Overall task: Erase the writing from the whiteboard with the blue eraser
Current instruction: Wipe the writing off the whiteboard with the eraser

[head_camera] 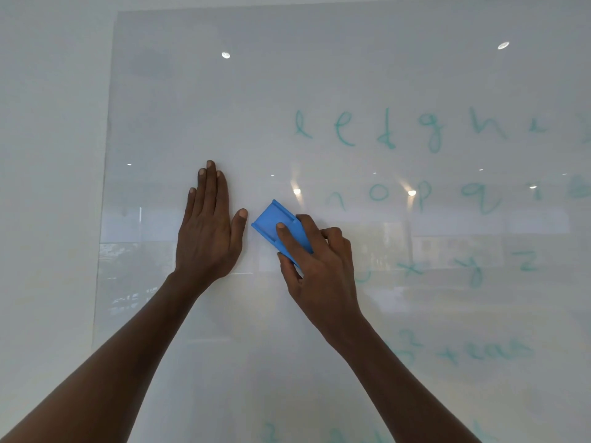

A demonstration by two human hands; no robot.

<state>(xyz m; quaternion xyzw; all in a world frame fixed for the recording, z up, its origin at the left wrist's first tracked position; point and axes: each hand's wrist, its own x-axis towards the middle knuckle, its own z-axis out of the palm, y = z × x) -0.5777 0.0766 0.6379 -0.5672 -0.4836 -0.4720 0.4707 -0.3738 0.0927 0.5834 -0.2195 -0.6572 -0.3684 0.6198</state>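
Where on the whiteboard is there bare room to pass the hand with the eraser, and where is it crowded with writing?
Bare: the whiteboard above the left hand, up to its top edge and left of the top row of letters. Also the patch below the blue eraser, between the forearms. Crowded: everything to the right of the right hand, where green letters run in rows, with more along the bottom.

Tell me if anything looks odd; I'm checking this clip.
Nothing stands out. The right hand holds the blue plastic eraser tilted on the glossy whiteboard; the left hand lies flat beside it.
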